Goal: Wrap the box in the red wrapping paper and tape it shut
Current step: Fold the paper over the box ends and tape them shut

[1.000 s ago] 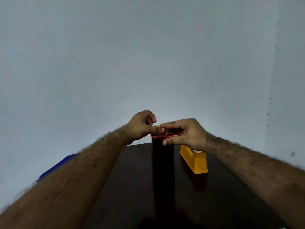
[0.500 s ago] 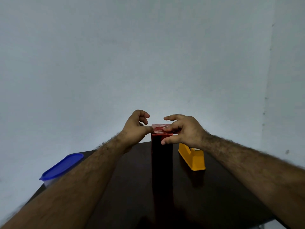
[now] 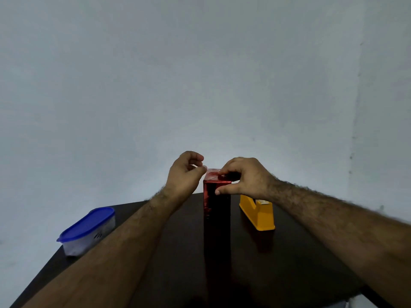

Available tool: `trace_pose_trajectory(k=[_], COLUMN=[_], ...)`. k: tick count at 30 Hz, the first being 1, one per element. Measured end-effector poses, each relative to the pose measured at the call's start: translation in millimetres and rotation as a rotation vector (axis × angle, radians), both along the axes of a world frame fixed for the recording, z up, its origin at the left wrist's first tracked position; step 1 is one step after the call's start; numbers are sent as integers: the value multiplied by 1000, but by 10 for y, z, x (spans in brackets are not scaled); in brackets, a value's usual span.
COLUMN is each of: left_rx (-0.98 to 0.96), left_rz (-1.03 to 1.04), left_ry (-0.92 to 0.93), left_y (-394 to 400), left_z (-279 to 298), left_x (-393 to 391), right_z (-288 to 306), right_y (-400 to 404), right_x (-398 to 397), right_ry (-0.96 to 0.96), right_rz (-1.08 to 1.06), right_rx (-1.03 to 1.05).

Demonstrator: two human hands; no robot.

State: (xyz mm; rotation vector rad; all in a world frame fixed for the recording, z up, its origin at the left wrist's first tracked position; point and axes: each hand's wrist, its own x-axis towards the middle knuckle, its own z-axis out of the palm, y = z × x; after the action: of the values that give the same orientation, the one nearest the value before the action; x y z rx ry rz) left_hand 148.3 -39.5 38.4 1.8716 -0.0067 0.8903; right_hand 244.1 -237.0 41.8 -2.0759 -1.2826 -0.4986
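head view: right hand [image 3: 246, 177] now clamps box [image 3: 216, 218] top.

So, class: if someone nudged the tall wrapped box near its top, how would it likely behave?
The wrapped box stands tall and narrow on end, so it would probably tip rather than slide. Its glossy paper looks slippery. The right hand pinching its top likely steadies it.

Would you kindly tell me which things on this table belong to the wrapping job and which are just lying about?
Part of the job:
- red-wrapped box, standing upright
- yellow tape dispenser
- left hand and right hand, at the box's top

Lying about:
- blue-lidded container, at the table's left edge
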Motion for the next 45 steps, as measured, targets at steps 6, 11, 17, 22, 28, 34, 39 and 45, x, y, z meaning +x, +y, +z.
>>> trace_pose_trajectory(k=[6, 11, 17, 22, 28, 34, 39, 45], left_rx=[534, 588, 514, 476, 422, 38, 197, 182], left_rz=[-15, 30, -4, 138, 72, 49, -306, -334], left_ry=[131, 123, 99, 39, -31, -101, 395, 291], left_y=[34, 151, 93, -158, -372, -28, 406, 446], left_z=[-107, -93, -134, -175, -125, 155, 436, 361], left_x=[-94, -96, -68, -90, -103, 93, 202, 245], right_z=[101, 227, 326, 197, 74, 218, 319, 318], right_y=[-102, -307, -110, 76, 127, 148, 165, 187], right_x=[4, 170, 73, -52, -15, 63, 104, 80], right_ry=[-115, -139, -95, 787, 1062, 897, 793, 745], right_rz=[-77, -28, -25, -366, -245, -170, -9, 33], right_rx=[-129, -94, 33, 435, 587, 455, 260, 284])
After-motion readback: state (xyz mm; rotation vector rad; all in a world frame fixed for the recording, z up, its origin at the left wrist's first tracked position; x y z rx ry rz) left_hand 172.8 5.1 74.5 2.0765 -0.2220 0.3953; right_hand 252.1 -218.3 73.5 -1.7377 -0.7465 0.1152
